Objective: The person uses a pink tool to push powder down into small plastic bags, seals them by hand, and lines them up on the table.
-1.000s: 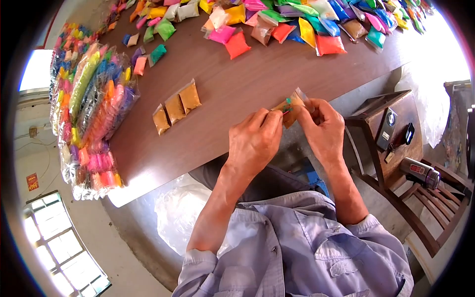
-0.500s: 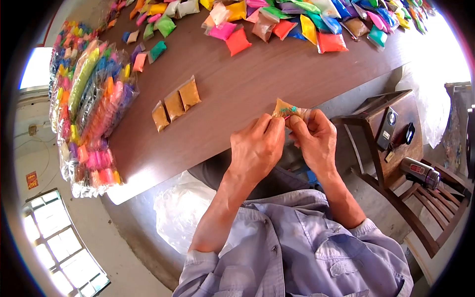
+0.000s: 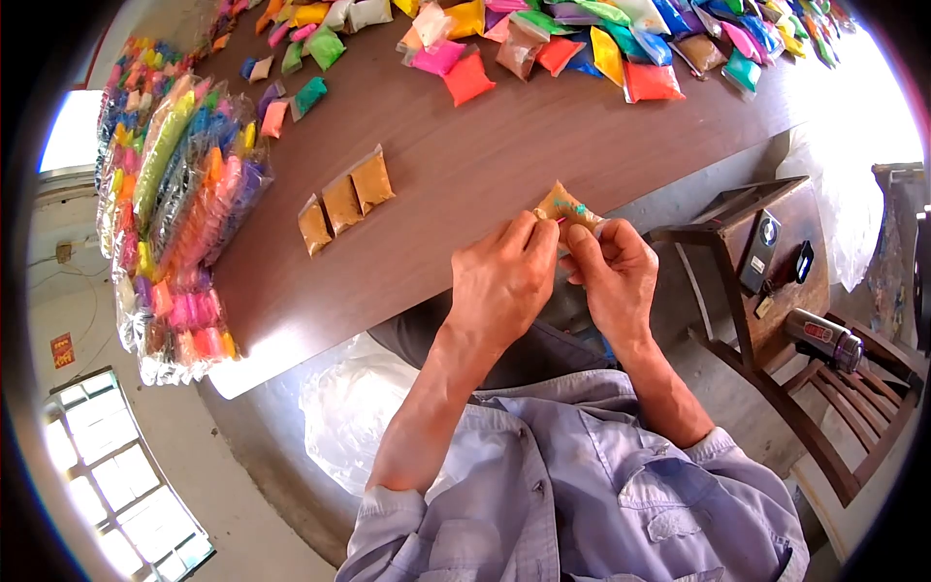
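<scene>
Near the table's front edge, both hands pinch a small clear packet point(image 3: 561, 201) with brown contents and green marks on it. My left hand point(image 3: 504, 272) is closed on its left side, thumb and fingers pressed together. From the right, my right hand point(image 3: 618, 276) grips the lower right side with thumb and bent fingers. A thin red bit shows between the fingertips; I cannot make out what it is. To the left, three brown packets point(image 3: 342, 202) lie side by side in a row on the table.
The brown table point(image 3: 465, 145) bears a heap of colourful packets point(image 3: 650, 81) at the back. Bulging clear bags of coloured packets point(image 3: 194, 184) line its left end. On the right stand a wooden stool point(image 3: 727, 215) with a dark device and a chair point(image 3: 873, 417) holding a metal flask point(image 3: 824, 338).
The held packet has risen slightly and more of its brown face shows above my fingers. Both hands stay almost in place, still pinching it.
</scene>
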The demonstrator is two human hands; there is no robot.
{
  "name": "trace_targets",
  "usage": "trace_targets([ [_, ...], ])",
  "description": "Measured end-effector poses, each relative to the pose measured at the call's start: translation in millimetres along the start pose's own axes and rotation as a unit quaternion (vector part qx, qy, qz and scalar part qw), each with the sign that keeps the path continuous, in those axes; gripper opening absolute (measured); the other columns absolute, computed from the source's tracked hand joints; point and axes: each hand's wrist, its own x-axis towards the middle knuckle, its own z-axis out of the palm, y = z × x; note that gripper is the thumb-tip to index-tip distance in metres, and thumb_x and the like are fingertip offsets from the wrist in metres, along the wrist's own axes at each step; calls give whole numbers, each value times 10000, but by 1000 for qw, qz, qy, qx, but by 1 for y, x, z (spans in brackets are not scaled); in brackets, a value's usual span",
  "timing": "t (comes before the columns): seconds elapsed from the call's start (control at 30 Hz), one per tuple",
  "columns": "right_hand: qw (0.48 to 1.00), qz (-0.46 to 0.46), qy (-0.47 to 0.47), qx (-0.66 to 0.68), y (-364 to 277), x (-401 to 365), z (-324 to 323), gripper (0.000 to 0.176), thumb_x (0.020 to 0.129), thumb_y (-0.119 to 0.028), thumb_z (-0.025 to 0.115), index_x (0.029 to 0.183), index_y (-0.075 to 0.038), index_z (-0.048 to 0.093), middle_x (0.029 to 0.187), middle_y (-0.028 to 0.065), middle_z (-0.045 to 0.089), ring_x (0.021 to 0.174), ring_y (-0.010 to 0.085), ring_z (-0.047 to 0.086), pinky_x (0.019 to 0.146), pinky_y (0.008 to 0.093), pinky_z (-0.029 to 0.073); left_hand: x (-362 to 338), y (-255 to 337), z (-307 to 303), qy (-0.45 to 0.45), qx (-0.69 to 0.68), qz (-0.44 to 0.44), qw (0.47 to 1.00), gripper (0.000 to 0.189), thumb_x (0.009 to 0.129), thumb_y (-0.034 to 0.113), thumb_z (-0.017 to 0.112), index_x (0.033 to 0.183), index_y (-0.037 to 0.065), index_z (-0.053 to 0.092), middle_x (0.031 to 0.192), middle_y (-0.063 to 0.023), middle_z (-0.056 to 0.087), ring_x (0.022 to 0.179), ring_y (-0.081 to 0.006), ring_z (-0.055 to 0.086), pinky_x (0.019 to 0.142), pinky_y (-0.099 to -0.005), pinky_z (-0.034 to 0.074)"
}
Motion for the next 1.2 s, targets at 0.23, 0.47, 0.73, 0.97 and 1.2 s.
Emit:
trace_targets([
  [0.23, 1000, -14, -2, 7, 7, 0, 0, 183, 1028, -70, 731, 916, 7, 609, 866, 48, 762, 723, 49, 684, 599, 221, 549, -1, 8, -3, -9, 5, 6, 1000, 109, 865, 94, 743, 899, 106, 640, 838, -20, 624, 746, -194, 708, 580, -357, 557],
  [0.47, 998, -45, 7, -39, 5, 1, 4, 182, 1022, -33, 724, 907, 26, 596, 810, 27, 719, 735, 36, 670, 635, 224, 579, 6, 1, -3, -12, 10, -24, 1000, 114, 874, 95, 731, 861, 110, 619, 841, -27, 630, 738, -213, 708, 578, -387, 549],
  [0.73, 998, -49, 9, -41, 15, 2, 2, 196, 1019, -40, 732, 903, 26, 588, 777, 22, 689, 705, 53, 674, 613, 223, 560, 8, 0, -2, 14, -63, -54, 996, 107, 935, 76, 739, 864, 79, 659, 817, -74, 678, 679, -313, 688, 586, -430, 530],
  [0.97, 998, -37, 1, -44, 13, 3, 1, 177, 1023, -39, 726, 925, 23, 591, 792, 30, 697, 705, 52, 671, 617, 220, 564, 10, -9, -3, 2, -211, -119, 970, 58, 927, 44, 756, 882, 43, 719, 776, -104, 708, 638, -270, 674, 575, -379, 512],
  [1.2, 998, -33, -5, -44, 9, 3, 0, 167, 1029, -30, 712, 924, 18, 591, 811, 36, 711, 722, 48, 672, 624, 227, 584, 9, -15, -3, -21, -308, -194, 931, 78, 950, 49, 768, 899, 2, 732, 665, -70, 648, 593, -84, 588, 542, -298, 455],
])
